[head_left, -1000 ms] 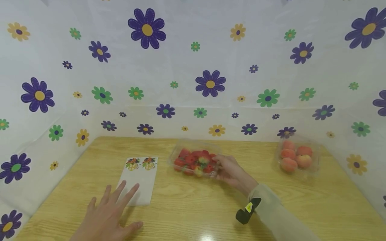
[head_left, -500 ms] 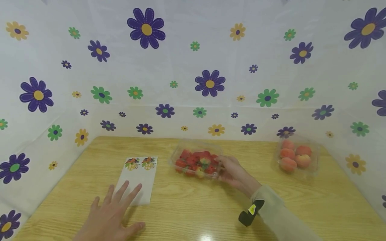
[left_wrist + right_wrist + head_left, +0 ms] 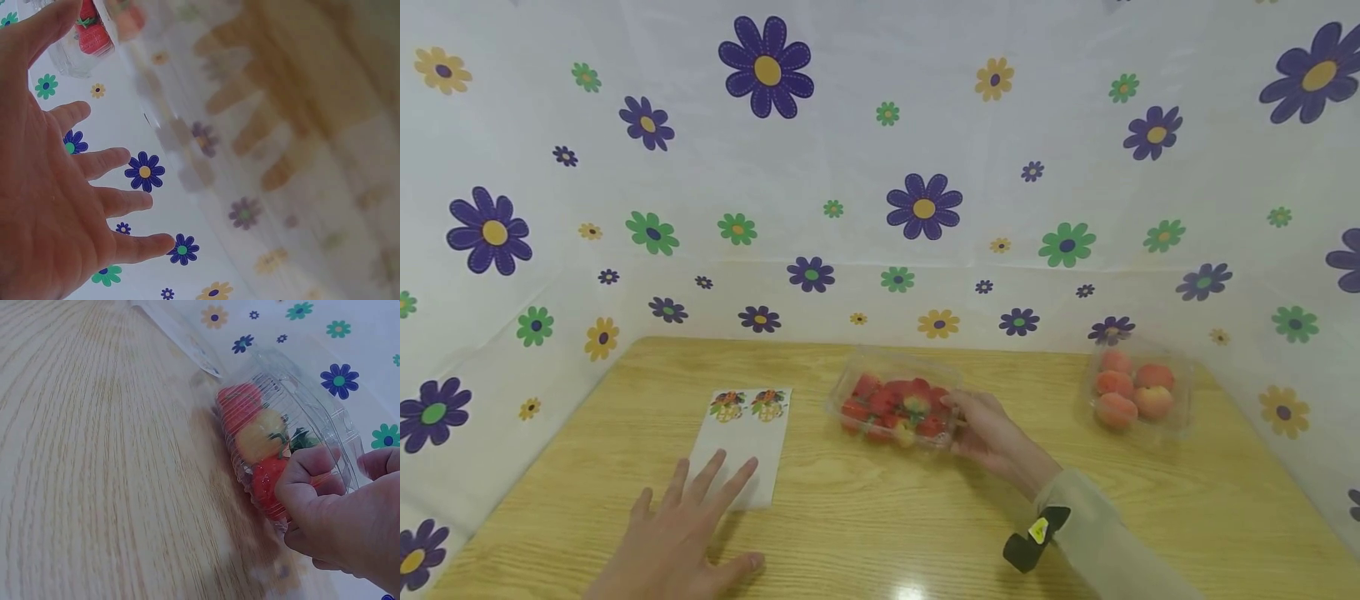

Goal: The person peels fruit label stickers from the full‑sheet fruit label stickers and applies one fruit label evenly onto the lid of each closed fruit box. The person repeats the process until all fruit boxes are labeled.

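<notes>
A clear plastic punnet [image 3: 850, 375] of strawberries [image 3: 895, 406] stands near the middle of the table. My right hand [image 3: 992, 437] grips its right end, thumb and fingers on either side of the wall; the right wrist view shows the punnet [image 3: 306, 400] with red and pale fruit inside. At the left my left hand [image 3: 681, 533] is spread, fingers apart and palm down, its fingertips over the lower part of a white sheet [image 3: 741, 454]. That sheet carries two printed fruit pictures along its top edge. In the left wrist view the left hand [image 3: 56, 200] holds nothing.
A second clear punnet [image 3: 1176, 425] with several peaches [image 3: 1153, 402] stands at the back right of the wooden table [image 3: 880, 533]. A white flower-printed cloth [image 3: 850, 150] walls in the back and both sides.
My right hand has drawn the strawberry punnet slightly to the right and nearer. The left hand has shifted a little to the right, still spread.
</notes>
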The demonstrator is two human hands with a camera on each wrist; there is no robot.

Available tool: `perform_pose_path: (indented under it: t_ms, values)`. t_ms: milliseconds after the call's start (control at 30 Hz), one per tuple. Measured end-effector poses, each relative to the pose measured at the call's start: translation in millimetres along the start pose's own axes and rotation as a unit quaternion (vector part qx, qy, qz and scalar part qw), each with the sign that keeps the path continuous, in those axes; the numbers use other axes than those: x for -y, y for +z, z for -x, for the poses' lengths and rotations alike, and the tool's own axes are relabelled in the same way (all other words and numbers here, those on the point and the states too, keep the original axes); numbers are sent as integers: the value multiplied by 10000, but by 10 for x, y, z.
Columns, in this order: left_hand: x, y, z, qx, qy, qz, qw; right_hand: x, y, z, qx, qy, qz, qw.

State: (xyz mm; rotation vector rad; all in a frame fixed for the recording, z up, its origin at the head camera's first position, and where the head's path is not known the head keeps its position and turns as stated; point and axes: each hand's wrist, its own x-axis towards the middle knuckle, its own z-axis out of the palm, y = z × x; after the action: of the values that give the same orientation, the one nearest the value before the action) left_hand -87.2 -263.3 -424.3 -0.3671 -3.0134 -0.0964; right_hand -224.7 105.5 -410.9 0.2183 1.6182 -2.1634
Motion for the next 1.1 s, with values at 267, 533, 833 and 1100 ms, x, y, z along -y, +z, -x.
perform_pose_path:
  t_ms: [267, 533, 833, 1100]
  values:
    - [-38, -16, -28, 97, 25, 10, 9999, 19, -22, 80, 18, -23, 88, 10000]
    - [-45, -26, -52, 116, 57, 9, 9999, 48, -48, 140, -138, 14, 196, 9997]
    - [-64, -23, -75, -104, 218, -8, 9997, 54, -125, 225, -79, -69, 307, 9995]
    - [-80, -13, -112, -268, 411, -40, 9988, 56, -218, 300, -37, -106, 244, 9996]
